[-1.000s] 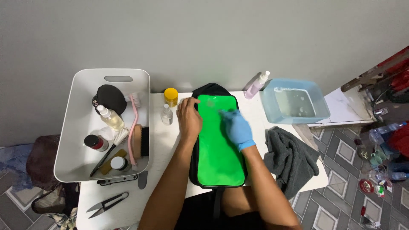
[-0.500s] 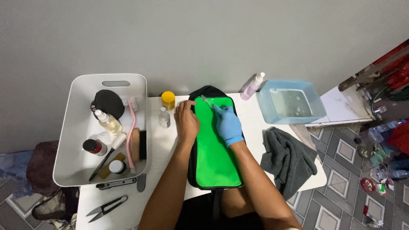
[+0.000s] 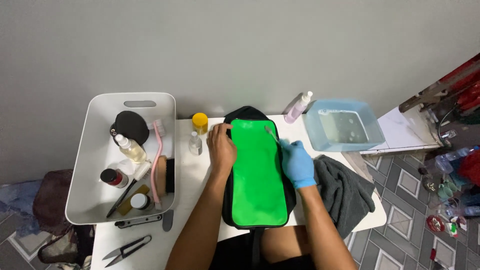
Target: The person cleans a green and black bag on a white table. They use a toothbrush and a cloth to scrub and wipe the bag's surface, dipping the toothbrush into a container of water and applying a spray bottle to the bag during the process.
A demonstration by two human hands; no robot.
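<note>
A black bag with a bright green front panel [image 3: 257, 170] lies lengthwise on the white table [image 3: 195, 200]. My bare left hand [image 3: 221, 147] presses flat on the bag's upper left edge. My right hand [image 3: 297, 162], in a blue glove, holds a small thin brush [image 3: 271, 133] whose tip rests on the green panel near the bag's top right.
A white tub [image 3: 90, 170] at left holds bottles, brushes and a black round item. A yellow-capped jar [image 3: 200, 122] and a small clear bottle [image 3: 195, 143] stand beside the bag. A pink spray bottle [image 3: 298, 106], a blue water basin [image 3: 342, 131], a grey towel [image 3: 342, 192] and black snips [image 3: 126, 249] lie around.
My gloved right hand with the brush shifted left across the green panel, then back to the bag's upper right. My left hand stayed on the bag's edge.
</note>
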